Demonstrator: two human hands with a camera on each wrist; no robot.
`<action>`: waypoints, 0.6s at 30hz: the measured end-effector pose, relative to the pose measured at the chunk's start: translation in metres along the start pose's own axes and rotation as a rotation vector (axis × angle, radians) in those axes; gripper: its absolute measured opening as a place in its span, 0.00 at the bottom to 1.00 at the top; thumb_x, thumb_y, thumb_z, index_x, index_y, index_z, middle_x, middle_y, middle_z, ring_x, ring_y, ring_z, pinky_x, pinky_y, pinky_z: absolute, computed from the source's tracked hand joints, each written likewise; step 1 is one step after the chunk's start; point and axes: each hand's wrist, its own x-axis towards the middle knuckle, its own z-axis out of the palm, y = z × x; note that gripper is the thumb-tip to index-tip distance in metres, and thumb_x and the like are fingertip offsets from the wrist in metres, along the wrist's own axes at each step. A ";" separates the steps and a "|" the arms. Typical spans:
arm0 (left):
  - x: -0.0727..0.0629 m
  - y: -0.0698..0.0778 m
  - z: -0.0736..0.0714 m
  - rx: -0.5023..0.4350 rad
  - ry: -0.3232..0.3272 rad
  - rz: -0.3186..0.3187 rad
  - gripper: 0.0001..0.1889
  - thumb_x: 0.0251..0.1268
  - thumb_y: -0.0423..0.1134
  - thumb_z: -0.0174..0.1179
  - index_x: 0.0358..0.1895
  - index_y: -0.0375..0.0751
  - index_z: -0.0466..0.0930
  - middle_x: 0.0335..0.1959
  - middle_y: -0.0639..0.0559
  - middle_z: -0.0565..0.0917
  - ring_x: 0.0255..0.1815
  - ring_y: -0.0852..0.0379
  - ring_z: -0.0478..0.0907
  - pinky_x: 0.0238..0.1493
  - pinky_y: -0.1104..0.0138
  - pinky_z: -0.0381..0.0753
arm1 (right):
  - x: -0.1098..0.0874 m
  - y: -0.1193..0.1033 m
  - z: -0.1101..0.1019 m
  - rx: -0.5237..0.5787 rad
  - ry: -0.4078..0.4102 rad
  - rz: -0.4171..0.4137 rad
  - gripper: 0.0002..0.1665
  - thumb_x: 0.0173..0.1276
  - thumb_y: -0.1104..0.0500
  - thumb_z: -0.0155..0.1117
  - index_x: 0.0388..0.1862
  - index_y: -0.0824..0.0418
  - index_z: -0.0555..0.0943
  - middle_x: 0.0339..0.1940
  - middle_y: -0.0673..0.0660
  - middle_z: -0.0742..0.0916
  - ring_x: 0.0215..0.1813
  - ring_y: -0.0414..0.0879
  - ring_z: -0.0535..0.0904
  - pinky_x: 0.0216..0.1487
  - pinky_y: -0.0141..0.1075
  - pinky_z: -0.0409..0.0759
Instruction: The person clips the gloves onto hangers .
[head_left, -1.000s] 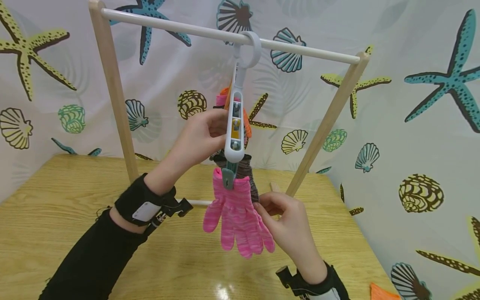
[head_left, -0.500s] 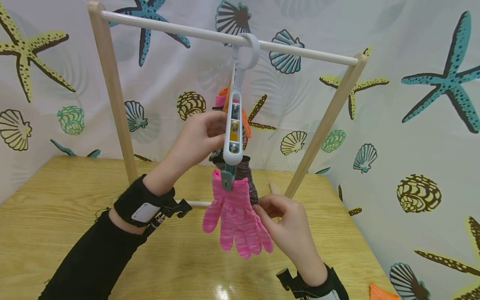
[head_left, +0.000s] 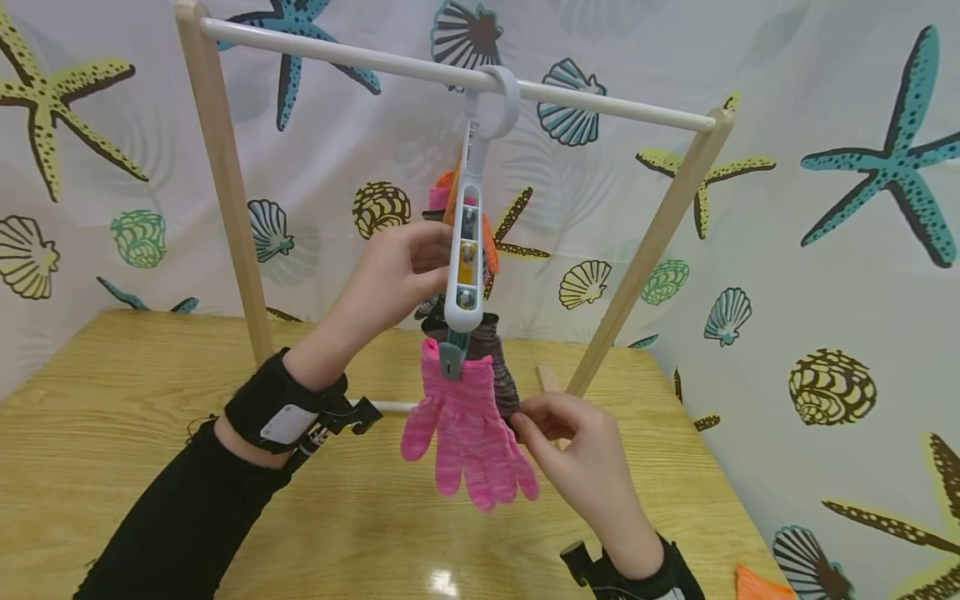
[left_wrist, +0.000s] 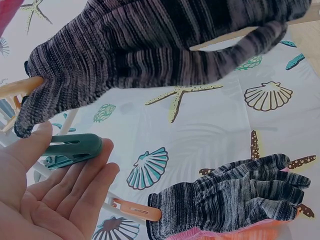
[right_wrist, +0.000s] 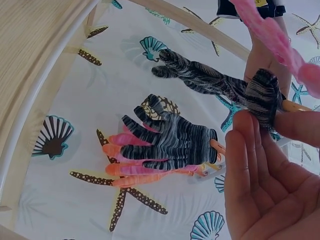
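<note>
A white clip hanger point(head_left: 463, 312) hangs from the rod, seen nearly end-on. Its nearest clip, grey-green, grips a pink glove point(head_left: 465, 433) by the cuff. Behind that hangs a dark striped glove point(head_left: 501, 379), which a yellowish clip point(left_wrist: 22, 89) holds at the cuff in the left wrist view. My left hand point(head_left: 393, 279), left of the hanger, pinches a green clip point(left_wrist: 75, 147) between thumb and fingers, right beside the dark cuff. My right hand point(head_left: 581, 442) pinches the lower part of the dark glove between thumb and fingertips, next to the pink one.
A wooden rack carries the white rod point(head_left: 337, 57) on its posts. Farther along the hanger, another dark striped glove point(right_wrist: 175, 140) hangs with pink and orange gloves behind it. An orange piece of cloth point(head_left: 757, 585) lies at the table's right edge. A printed curtain stands behind.
My right hand has moved slightly down and right with the dark glove's end, showing more of it beside the pink glove. The pink glove has swung a little left. My left hand stays almost still.
</note>
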 end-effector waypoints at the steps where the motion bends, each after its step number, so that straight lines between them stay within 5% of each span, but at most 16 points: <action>1: 0.000 0.000 0.000 0.002 -0.001 0.000 0.18 0.73 0.26 0.63 0.63 0.28 0.81 0.58 0.32 0.88 0.60 0.39 0.88 0.66 0.54 0.86 | -0.001 0.000 -0.001 -0.002 0.001 0.001 0.02 0.69 0.68 0.74 0.38 0.63 0.91 0.31 0.52 0.92 0.31 0.36 0.87 0.37 0.31 0.88; 10: 0.001 -0.001 0.000 0.008 0.002 0.001 0.18 0.73 0.26 0.64 0.64 0.28 0.81 0.59 0.33 0.88 0.60 0.40 0.88 0.66 0.54 0.86 | -0.008 0.007 -0.011 -0.027 -0.017 0.018 0.04 0.68 0.66 0.76 0.40 0.59 0.91 0.34 0.52 0.93 0.33 0.35 0.88 0.37 0.30 0.89; 18: 0.000 -0.001 -0.001 0.020 0.004 -0.005 0.18 0.73 0.27 0.63 0.64 0.29 0.82 0.59 0.33 0.88 0.61 0.39 0.88 0.66 0.53 0.86 | -0.019 0.018 -0.021 -0.108 -0.053 0.121 0.04 0.68 0.64 0.77 0.39 0.57 0.91 0.34 0.49 0.93 0.32 0.32 0.86 0.37 0.29 0.88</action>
